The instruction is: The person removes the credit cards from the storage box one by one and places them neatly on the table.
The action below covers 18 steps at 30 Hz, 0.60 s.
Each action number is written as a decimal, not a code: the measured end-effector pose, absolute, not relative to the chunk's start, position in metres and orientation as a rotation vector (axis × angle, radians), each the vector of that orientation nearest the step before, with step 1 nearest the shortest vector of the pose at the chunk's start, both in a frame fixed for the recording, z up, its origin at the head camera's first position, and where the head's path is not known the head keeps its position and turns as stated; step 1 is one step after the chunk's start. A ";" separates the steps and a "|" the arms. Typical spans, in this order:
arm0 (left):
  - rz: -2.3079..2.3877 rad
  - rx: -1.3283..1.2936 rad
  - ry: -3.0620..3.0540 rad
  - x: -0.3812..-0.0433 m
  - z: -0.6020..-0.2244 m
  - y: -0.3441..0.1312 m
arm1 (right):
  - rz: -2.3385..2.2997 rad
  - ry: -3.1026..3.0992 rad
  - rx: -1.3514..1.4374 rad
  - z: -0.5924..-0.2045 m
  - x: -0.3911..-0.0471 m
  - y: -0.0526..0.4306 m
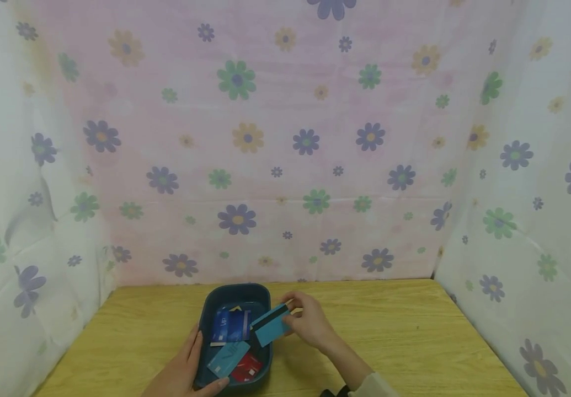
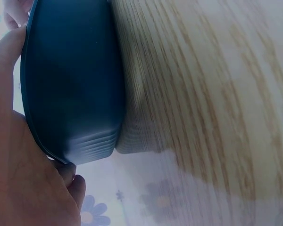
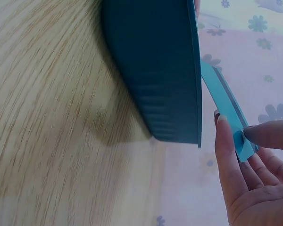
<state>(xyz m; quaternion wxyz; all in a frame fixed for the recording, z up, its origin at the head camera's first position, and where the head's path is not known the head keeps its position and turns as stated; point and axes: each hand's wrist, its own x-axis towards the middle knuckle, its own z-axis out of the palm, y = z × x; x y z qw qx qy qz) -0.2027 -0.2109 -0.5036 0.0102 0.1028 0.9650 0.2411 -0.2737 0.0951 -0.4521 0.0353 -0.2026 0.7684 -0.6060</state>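
A dark blue plastic bin (image 1: pixel 265 295) with rounded corners stands on the table. My left hand (image 1: pixel 178 366) grips its left side and near end, with the thumb at the near rim; the left wrist view shows the bin's outer wall (image 2: pixel 75 70) beside that hand. Over the bin's right rim, my right hand (image 1: pixel 310 322) pinches a light blue card (image 1: pixel 271 329) with a black stripe, tilted, between thumb and fingers. Inside the bin lie a dark blue card (image 1: pixel 230 326), another light blue card (image 1: pixel 228 358) and a red card (image 1: pixel 246 368), partly overlapping.
The wooden table (image 1: pixel 389 331) stretches to both sides of the bin. Flower-patterned cloth (image 1: pixel 285 110) hangs behind it and on either side. Something small and black (image 1: pixel 337 392) shows at the bottom edge near the right sleeve (image 1: pixel 374 386).
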 end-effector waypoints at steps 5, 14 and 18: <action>0.747 0.291 3.000 -0.203 -0.504 -0.211 | -1.918 2.305 -0.569 -0.452 -0.274 0.106; 0.732 0.265 2.993 -0.205 -0.506 -0.210 | -1.943 2.300 -0.523 -0.452 -0.276 0.122; 0.742 0.277 2.992 -0.205 -0.504 -0.210 | -1.966 2.308 -0.504 -0.453 -0.276 0.130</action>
